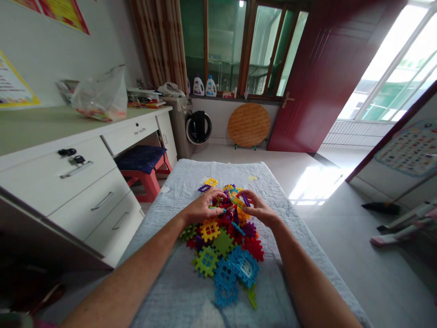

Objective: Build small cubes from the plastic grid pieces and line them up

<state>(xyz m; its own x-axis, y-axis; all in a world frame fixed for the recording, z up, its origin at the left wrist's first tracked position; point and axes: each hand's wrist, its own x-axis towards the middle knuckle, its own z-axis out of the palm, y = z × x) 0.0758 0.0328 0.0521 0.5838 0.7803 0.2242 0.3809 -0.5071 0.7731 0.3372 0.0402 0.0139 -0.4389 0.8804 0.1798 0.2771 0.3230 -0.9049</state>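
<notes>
A heap of colourful toothed plastic building tiles (pixel 225 248) lies on a light grey cloth-covered table (pixel 191 291). Both hands meet above the heap's far side. My left hand (pixel 201 208) and my right hand (pixel 257 209) have their fingers curled round a small cluster of joined tiles (pixel 235 201), yellow, teal and purple, held between them. Blue tiles (pixel 235 271) and a green tile (pixel 205 261) lie nearest me. A loose purple tile (pixel 204 187) and a yellow tile (pixel 211 181) rest farther up the cloth.
A white desk with drawers (pixel 82 168) runs along the left, a plastic bag (pixel 100 95) on top and a red stool (pixel 145 166) tucked under it. A round wooden tabletop (pixel 249 125) leans on the far wall beside a dark red door (pixel 324 77). Tiled floor lies to the right.
</notes>
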